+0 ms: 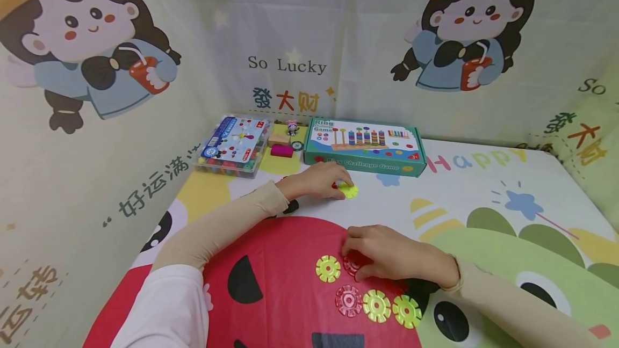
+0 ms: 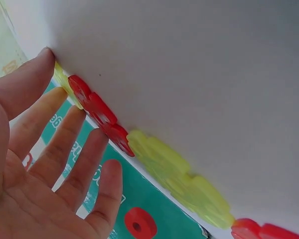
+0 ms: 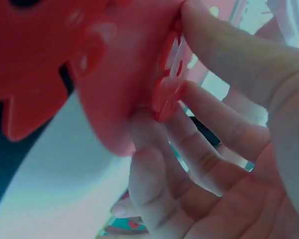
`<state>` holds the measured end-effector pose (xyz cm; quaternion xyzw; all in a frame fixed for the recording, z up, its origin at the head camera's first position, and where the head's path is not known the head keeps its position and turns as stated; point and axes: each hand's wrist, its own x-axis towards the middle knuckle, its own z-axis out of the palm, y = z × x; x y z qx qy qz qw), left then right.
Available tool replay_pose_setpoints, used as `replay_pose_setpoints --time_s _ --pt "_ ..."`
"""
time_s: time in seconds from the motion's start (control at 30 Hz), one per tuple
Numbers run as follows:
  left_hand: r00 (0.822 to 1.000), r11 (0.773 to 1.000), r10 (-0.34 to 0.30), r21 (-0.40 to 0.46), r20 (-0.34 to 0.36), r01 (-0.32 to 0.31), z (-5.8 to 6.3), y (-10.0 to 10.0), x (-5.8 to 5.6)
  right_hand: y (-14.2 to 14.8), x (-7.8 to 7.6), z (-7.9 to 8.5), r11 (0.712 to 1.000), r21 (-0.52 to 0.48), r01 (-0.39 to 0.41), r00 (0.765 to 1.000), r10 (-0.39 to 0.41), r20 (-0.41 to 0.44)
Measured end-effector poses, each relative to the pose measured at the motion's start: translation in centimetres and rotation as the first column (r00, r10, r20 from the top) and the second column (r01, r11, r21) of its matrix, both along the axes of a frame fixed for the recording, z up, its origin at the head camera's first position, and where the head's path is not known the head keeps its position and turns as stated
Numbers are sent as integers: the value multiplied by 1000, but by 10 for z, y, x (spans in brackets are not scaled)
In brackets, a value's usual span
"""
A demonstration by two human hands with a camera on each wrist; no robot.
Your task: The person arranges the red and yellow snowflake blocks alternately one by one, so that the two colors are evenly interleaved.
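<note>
In the head view my left hand reaches toward the back of the table, thumb and index finger at the edges of a yellow notched plastic disc. The left wrist view shows these fingertips around the yellow disc, beside a red disc and another yellow disc. Nearer the front, my right hand holds a red notched disc between thumb and fingers, low over the red printed area. Around it lie a yellow disc, a second red disc and two more yellow discs.
A green Ring Challenge Game box stands at the back against the printed cloth. Left of it are a clear case of colored pieces, a magenta block, a wooden block and a small figurine.
</note>
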<state>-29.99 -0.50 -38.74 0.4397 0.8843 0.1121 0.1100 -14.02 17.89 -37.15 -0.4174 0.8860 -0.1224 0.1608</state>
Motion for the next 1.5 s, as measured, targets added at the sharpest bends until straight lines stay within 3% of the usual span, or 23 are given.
replay_pose_setpoints --time_s 0.23,0.47,0.57,0.73,0.83,0.97,1.13,1.23,1.37,1.43,1.5 --pt "1000 1000 6 -1 -9 -6 -1 0 0 5 8 5 1000 8 -15 1000 15 -23" --pt "1000 1000 6 -5 -6 -6 -1 0 -1 11 1 4 1000 -18 -18 997 17 -73" --pt "1000 1000 -3 -4 -15 3 -2 0 -2 19 -16 5 997 -81 15 994 -24 -108" --pt "1000 1000 -2 3 -12 2 -1 -1 -2 45 -70 0 964 -229 138 960 -187 -208" --pt "1000 1000 0 2 -4 0 0 -1 -1 56 -97 -7 947 -234 219 930 -275 -244" --pt "1000 1000 -2 2 -5 2 0 -1 -1 56 -112 -13 952 -184 246 913 -291 -285" --pt "1000 1000 1 3 -23 0 2 0 -1 47 -109 -14 972 -123 198 898 -231 -374" --pt "1000 1000 -3 5 -15 3 4 1 -1 45 -105 -14 971 -99 217 884 -239 -403" --pt "1000 1000 -15 -18 -12 15 7 6 -1 37 -86 -11 961 -131 243 874 -276 -400" --pt "1000 1000 -7 -20 -9 7 8 10 -1 24 -65 -8 975 -131 177 914 -213 -347" --pt "1000 1000 2 -11 -3 -2 9 17 -2 8 -41 -5 992 -106 72 955 -99 -281"
